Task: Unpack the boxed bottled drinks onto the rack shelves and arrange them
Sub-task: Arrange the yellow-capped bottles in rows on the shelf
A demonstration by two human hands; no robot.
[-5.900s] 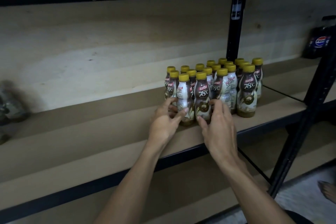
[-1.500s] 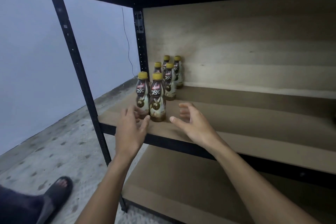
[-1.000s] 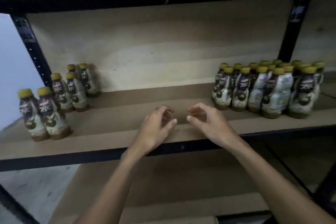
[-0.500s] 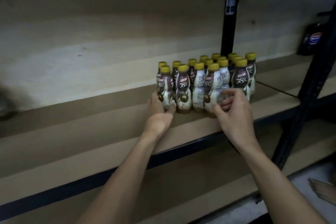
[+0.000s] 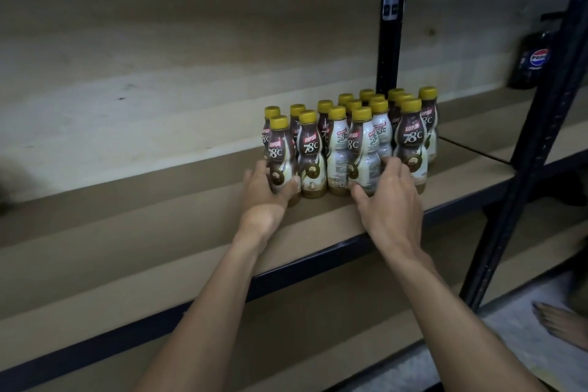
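Presently both hands are on the front row of the bottle cluster point(image 5: 350, 137), which stands upright on the middle shelf point(image 5: 159, 216) toward its right end, beside the black upright post point(image 5: 390, 41). The left hand point(image 5: 265, 192) wraps the base of the leftmost front bottle point(image 5: 281, 156); the right hand point(image 5: 389, 197) is cupped around the bottle second from the right in the front row point(image 5: 362, 153), with the fingers behind it.

Risk, as judged: the bottles are tall, waisted and packed touching, so lifting or dragging one could tip its neighbours in a chain. The front row sits near the shelf edge, so a knocked bottle could fall.

Bottles appear to be smooth plastic with glossy brown-and-cream sleeves and yellow screw caps. Shelf boards are matt, pale fibreboard; the frame is dark metal. A dark cola bottle point(image 5: 534, 64) stands well apart on the adjoining bay.
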